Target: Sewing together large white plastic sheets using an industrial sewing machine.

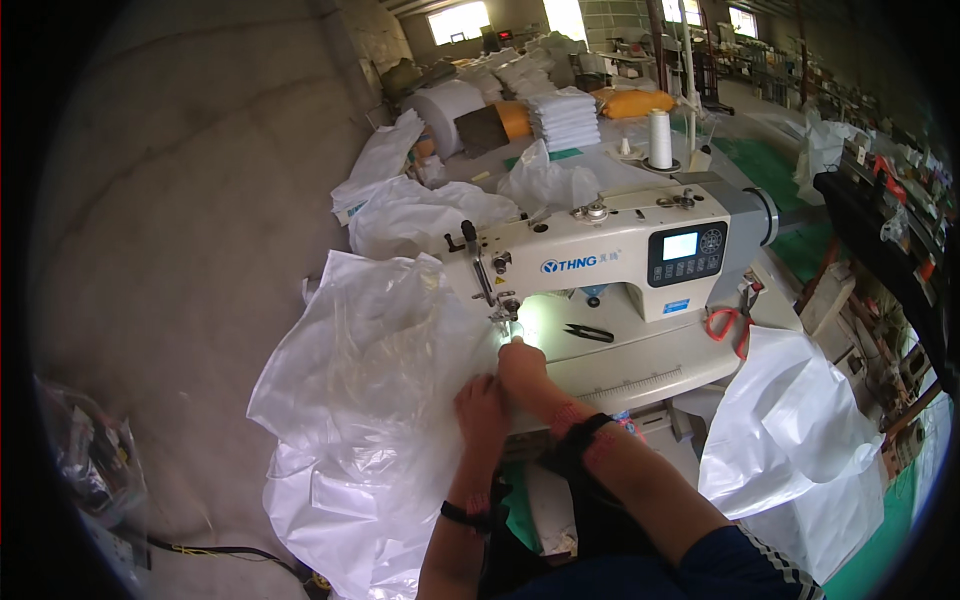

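A white sewing machine (600, 235) stands in front of me, its lamp lighting the needle area. My right hand (522, 368) is right at the presser foot, fingers closed together; what they pinch is hidden. Just left of it and nearer me, my left hand (482, 408) has its fingers bent onto the edge of a large white plastic sack (365, 350). The sack spreads left of the machine and hangs down over the front. Black thread snips (590, 333) lie on the machine bed, right of the needle.
Red-handled scissors (730, 327) lie at the bed's right end, beside another white sack (785, 420) draping down. A thread cone (660, 140) stands behind the machine. Folded white stacks (565, 120) and a large roll (445, 110) are farther back. A bare wall (200, 200) rises at left.
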`<state>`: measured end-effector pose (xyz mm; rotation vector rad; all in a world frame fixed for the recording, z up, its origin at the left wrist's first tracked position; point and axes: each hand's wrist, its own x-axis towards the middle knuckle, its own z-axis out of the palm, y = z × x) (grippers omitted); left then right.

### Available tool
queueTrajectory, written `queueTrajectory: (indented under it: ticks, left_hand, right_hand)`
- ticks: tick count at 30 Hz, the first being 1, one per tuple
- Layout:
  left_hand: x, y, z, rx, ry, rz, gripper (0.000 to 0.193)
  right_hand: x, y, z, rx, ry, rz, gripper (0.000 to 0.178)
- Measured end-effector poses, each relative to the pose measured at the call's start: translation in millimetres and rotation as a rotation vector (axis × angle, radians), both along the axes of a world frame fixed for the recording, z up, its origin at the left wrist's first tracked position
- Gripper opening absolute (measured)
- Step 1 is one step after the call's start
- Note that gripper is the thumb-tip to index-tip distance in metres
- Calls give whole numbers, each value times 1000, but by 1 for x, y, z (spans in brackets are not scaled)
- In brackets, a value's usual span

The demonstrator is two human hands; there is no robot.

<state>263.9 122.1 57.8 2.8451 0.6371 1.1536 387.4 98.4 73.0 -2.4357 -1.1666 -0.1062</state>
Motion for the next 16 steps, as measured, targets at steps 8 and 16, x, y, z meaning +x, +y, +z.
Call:
queueTrajectory:
  ticks: [8,16]
  left_hand:
    - [15,45,-2,-257,11,-146,31]
    - [38,89,-6,-251,-16,-164,32]
  right_hand:
    - [59,-95,11,-121,-449,-310,17]
    - [88,-100,-13,-127,-474,-34,21]
